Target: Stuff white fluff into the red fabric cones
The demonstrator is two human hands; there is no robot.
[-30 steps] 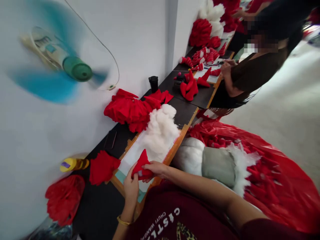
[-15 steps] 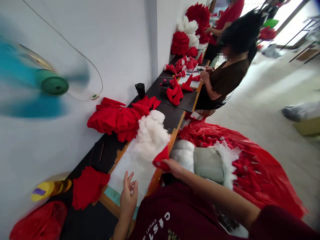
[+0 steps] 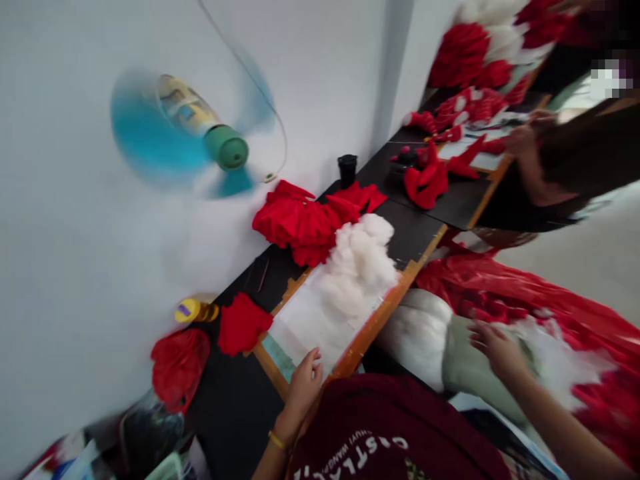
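Inspection of the work surface, all positions being taken from the white sheet [image 3: 304,323]. The sheet is lying on the black table [image 3: 227,393], its long axis running from lower left to upper right in the view. Its lower-left end is bordering a pale green strip [image 3: 279,358], and its upper-right end is pointing toward the co-worker [image 3: 575,160]. The white stuffing [image 3: 361,263] is resting on that upper end, its heap stretching along the same axis and spilling just past the sheet.

The left hand [image 3: 306,380] is hovering at the sheet's near lower corner, its fingers loosely bent and standing partly apart; whether it is touching the sheet cannot be told. The right hand [image 3: 500,353] is reaching well to the right of the sheet, over the grey-green bundle [image 3: 467,363], its fingers moderately spread. Contact there cannot be told either. The bundle is lying right of and lower than the table edge, its long axis running roughly left to right, the frilly white plastic [image 3: 565,363] showing at its right end.

Gathered red fabric [image 3: 300,223] is sitting beyond the sheet's upper left side. A smaller red stack [image 3: 243,325] is lying just left of the sheet, with a yellow container [image 3: 196,311] standing farther left.
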